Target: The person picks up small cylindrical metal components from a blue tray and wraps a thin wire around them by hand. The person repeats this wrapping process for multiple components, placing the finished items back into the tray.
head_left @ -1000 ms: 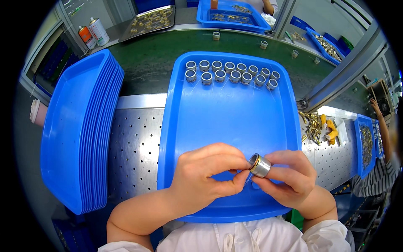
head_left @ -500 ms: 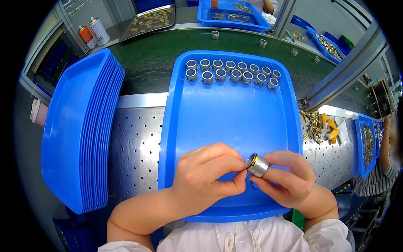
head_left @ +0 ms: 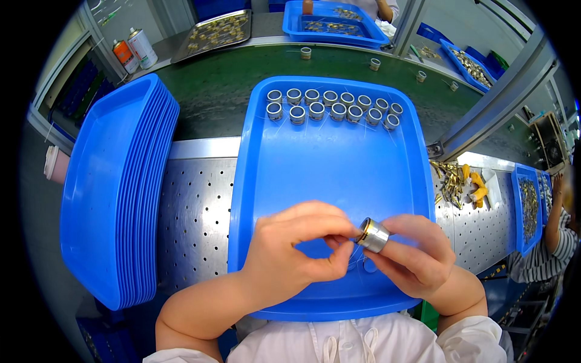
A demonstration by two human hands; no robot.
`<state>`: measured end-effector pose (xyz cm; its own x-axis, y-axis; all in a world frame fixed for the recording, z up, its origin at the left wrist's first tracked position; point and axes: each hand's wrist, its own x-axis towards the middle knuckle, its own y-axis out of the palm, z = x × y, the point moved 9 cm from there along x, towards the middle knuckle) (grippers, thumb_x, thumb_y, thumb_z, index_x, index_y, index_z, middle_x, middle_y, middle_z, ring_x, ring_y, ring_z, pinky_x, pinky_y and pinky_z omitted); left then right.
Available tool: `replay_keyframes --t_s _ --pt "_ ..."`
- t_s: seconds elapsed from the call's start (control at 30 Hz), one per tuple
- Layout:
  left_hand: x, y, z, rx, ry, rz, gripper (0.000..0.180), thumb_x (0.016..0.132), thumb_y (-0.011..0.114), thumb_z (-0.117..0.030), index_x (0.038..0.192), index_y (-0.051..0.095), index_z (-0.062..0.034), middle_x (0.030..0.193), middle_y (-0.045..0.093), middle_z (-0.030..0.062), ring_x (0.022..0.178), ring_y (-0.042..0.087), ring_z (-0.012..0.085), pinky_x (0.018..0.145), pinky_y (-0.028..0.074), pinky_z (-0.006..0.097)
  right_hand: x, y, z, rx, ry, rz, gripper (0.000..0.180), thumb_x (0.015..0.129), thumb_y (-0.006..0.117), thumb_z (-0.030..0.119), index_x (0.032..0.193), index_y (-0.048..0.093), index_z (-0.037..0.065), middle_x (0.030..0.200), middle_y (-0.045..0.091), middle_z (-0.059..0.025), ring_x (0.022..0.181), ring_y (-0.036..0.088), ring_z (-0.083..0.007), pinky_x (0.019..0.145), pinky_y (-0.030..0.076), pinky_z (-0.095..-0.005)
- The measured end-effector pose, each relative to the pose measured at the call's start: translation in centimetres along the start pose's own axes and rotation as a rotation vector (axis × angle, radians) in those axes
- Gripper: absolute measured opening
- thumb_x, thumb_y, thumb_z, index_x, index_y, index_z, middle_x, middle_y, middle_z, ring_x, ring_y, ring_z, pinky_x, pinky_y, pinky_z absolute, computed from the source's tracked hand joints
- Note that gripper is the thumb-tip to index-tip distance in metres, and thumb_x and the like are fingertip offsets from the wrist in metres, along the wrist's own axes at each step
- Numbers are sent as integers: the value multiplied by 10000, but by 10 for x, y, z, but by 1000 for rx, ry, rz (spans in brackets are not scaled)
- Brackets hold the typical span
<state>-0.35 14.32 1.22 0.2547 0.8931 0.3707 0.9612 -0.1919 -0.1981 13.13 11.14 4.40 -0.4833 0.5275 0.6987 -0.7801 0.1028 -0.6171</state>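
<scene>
My right hand [head_left: 419, 254] holds a short silver metal cylinder [head_left: 373, 236] between thumb and fingers, tilted with its open end toward my left hand [head_left: 298, 245]. The left thumb and index finger pinch together at that open end; what lies between their tips is too small to tell. Thin pale wires [head_left: 357, 261] hang below the cylinder. Both hands are above the near part of a blue tray [head_left: 242, 199]. At its far end, two rows of similar cylinders [head_left: 316, 111] stand upright, with thin wires trailing from them.
Stacked blue trays [head_left: 115, 206] stand at left. Beyond the tray runs a green belt [head_left: 212, 91] bearing several cylinders [head_left: 306, 54]. Brass-coloured pieces [head_left: 451, 184] and yellow objects [head_left: 478, 190] lie on the perforated metal table [head_left: 196, 212]. A metal post [head_left: 484, 103] rises at right; a co-worker's striped sleeve [head_left: 566, 245] shows beyond.
My left thumb and index finger have bowed apart into a wider loop, tips still at the cylinder's end. The cylinder has shifted slightly right. Cylinders on the belt have moved slightly left.
</scene>
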Motion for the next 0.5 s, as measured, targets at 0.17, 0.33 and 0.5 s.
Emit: replay_keyframes --t_s 0.17,0.33,0.5 --pt "-3 5 22 -293 -263 54 145 742 617 96 871 660 47 916 629 136 792 634 166 710 539 249 -1 -1 -1 -3 -4 15 243 629 747 -20 861 675 -10 943 614 -168 713 644 -245 596 541 -289" --pt "-3 5 18 -207 -183 64 137 732 647 84 861 662 40 902 633 128 788 629 161 703 530 250 -1 2 -7 64 97 34 253 630 755 -18 868 669 -11 968 614 -162 730 645 -229 599 541 -277" --pt "-1 4 11 -98 -96 37 155 693 679 73 837 668 17 864 646 113 764 629 158 682 519 249 1 3 -13 156 155 17 269 619 772 -1 865 663 -16 963 613 -159 730 638 -228 596 537 -280"
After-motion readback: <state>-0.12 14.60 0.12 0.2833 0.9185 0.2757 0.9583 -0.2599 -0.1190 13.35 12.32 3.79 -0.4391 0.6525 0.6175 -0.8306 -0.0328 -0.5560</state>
